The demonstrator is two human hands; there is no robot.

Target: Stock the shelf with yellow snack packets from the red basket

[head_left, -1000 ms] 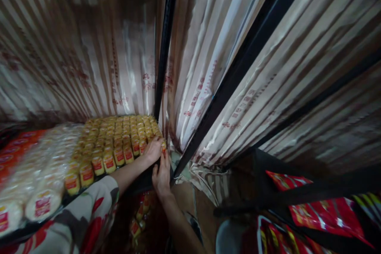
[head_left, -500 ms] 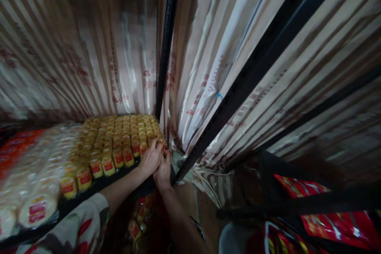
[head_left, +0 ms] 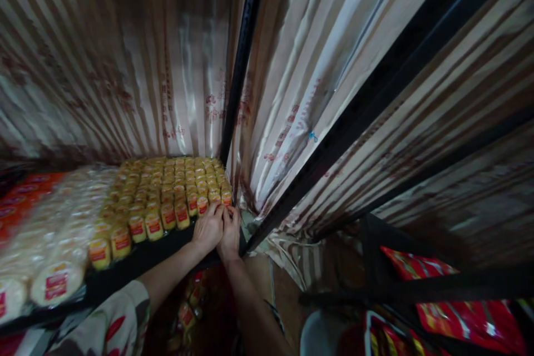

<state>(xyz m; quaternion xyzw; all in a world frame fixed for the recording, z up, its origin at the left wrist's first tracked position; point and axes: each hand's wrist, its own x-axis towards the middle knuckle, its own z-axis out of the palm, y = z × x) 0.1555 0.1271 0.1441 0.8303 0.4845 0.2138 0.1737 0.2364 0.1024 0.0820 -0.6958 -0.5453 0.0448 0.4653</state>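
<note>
Small yellow wrapped cakes (head_left: 167, 192) with red labels stand in tight rows on a black shelf (head_left: 167, 247). At the right front corner of these rows, my left hand (head_left: 209, 229) and my right hand (head_left: 228, 233) are side by side, touching each other. Their fingers are bent and closed against the front cakes at that end, whose lower parts they cover. Exactly how the fingertips grip is hard to make out. Below the shelf, more wrapped cakes (head_left: 187, 314) lie loose in a dark red container.
Larger round wrapped cakes (head_left: 57, 285) and orange packs (head_left: 25, 200) fill the shelf's left. A thick black post (head_left: 317, 178) slants up on the right, and a thinner post (head_left: 242, 61) stands behind the cakes. Striped sheeting (head_left: 187, 67) hangs behind. Red packets (head_left: 467, 317) lie lower right.
Both hands have drawn slightly down and toward me from the last cakes, uncovering the red labels of the front cakes at the right end. The camera view has shifted a little.
</note>
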